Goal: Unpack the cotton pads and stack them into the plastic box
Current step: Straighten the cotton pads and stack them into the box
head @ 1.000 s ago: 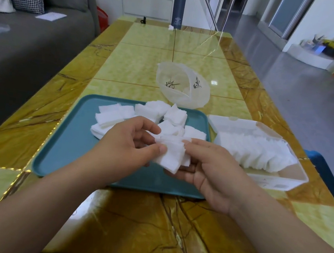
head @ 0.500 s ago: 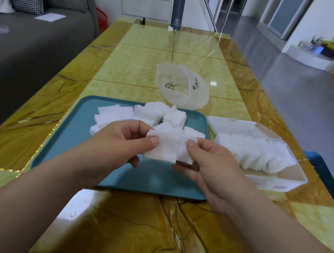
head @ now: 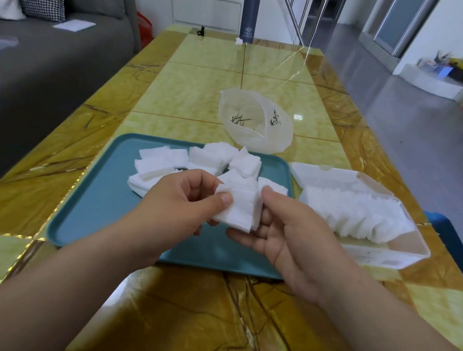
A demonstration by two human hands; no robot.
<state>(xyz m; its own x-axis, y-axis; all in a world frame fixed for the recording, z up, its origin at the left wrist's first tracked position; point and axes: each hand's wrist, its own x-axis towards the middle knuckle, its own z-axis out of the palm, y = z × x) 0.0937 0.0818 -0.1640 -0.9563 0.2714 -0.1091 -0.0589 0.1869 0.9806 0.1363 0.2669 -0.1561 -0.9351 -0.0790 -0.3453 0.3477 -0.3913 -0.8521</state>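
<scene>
Two hands meet above the teal tray [head: 95, 196]: my left hand [head: 182, 201] pinches a small stack of cotton pads [head: 238, 208] between thumb and curled fingers, and my right hand [head: 283, 237] grips its other edge, thumb on top. Loose pads [head: 166, 160] lie heaped on the tray's far half. The plastic box [head: 381, 256], just right of the tray, holds a leaning row of pads [head: 356, 215]. The opened bag [head: 255, 121] lies beyond on the table [head: 183, 312].

White cotton pads [head: 237, 207] (small stack), plastic box [head: 404, 250] part-filled

Soft matt cotton pads [head: 237, 208], translucent plastic box [head: 387, 247] (frosted), glossy marbled table [head: 183, 312]
</scene>
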